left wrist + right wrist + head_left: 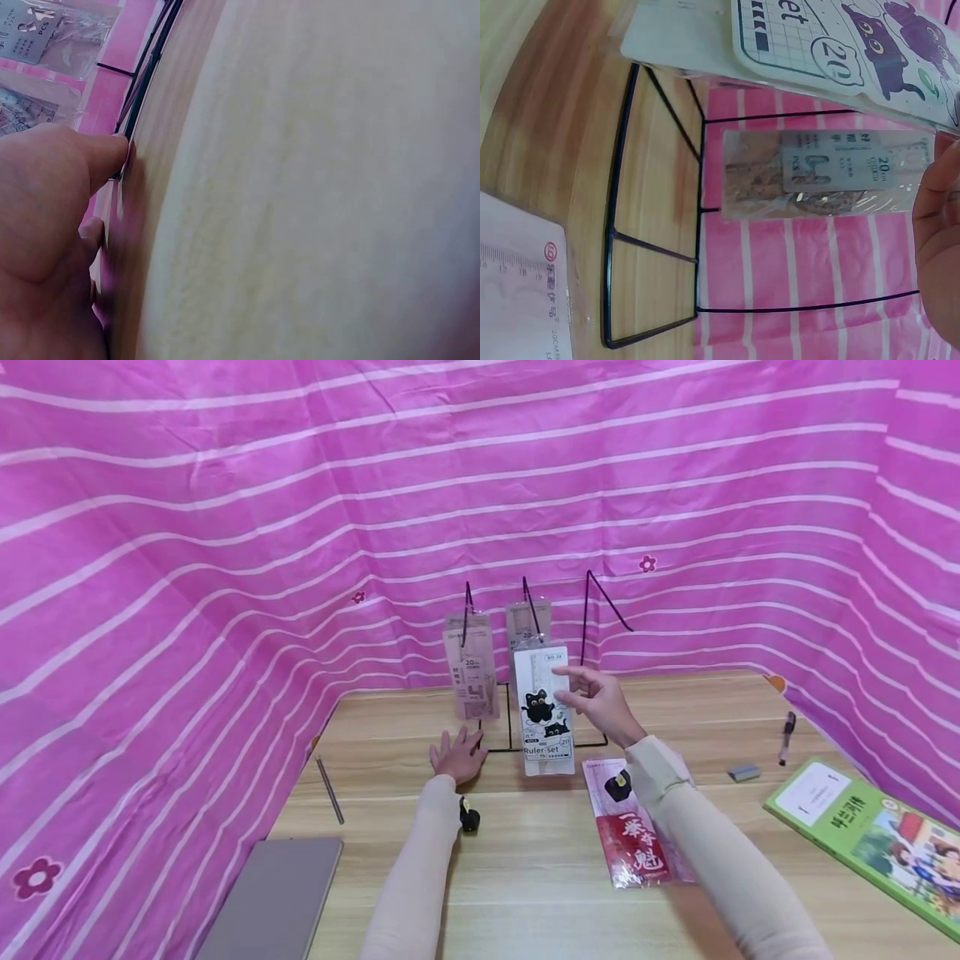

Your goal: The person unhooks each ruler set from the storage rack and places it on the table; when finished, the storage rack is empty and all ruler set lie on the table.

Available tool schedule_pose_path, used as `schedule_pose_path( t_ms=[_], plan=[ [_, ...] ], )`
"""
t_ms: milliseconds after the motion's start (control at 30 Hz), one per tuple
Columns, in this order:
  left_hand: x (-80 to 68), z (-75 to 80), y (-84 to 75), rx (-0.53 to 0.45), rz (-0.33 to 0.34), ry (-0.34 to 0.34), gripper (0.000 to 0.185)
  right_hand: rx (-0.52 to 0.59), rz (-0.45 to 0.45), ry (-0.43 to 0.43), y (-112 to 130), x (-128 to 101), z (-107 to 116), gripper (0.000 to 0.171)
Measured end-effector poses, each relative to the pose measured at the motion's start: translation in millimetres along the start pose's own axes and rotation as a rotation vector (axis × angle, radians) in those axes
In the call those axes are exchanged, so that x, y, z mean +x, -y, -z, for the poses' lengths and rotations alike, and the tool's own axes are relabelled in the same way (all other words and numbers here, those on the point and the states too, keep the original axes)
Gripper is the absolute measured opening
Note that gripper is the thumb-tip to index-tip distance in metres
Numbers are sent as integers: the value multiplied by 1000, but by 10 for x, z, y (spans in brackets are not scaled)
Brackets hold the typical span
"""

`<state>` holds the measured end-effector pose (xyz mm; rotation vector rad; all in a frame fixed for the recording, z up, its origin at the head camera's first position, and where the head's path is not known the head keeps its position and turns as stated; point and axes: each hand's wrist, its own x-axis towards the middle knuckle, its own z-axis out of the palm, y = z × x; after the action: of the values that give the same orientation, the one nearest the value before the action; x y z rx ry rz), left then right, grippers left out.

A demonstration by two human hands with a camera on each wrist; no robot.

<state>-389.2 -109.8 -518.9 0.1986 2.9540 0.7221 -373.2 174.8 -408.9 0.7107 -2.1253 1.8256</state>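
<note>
A ruler set pack (543, 718) with black cats on its white card hangs on the middle prong of a black wire rack (510, 714). My right hand (597, 697) is at the pack's right edge, with thumb and forefinger apart against its front in the head view. The right wrist view shows the pack (832, 56) tilted at the top, and that hand only in part. My left hand (459, 757) rests on the tabletop by the rack's base, fingers spread. Its thumb (109, 154) touches the black wire in the left wrist view.
Other clear packs hang on the rack's left prong (472, 672) and behind the ruler set. A red and pink pack (637, 852) lies under the right forearm. A green book (862, 827), an eraser (744, 772), a pen (787, 739), a grey rod (330, 789) and a grey panel (273, 893) lie around.
</note>
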Motion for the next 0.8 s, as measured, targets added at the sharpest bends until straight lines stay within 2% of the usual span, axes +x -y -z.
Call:
schedule_pose_path(
  t_ms=[133, 400, 633, 800],
  plan=[
    [-50, 17, -21, -2, -1, -3, 52, 44, 1, -11, 111, -106, -24, 44],
    [-50, 16, -18, -13, -1, 6, 52, 71, 20, 6, 37, -239, -22, 46],
    [51, -18, 17, -16, 11, 18, 53, 71, -51, 10, -24, -408, 36, 50],
    [54, -20, 15, -20, 19, 17, 53, 82, -160, -36, -98, -526, 34, 53]
  ],
)
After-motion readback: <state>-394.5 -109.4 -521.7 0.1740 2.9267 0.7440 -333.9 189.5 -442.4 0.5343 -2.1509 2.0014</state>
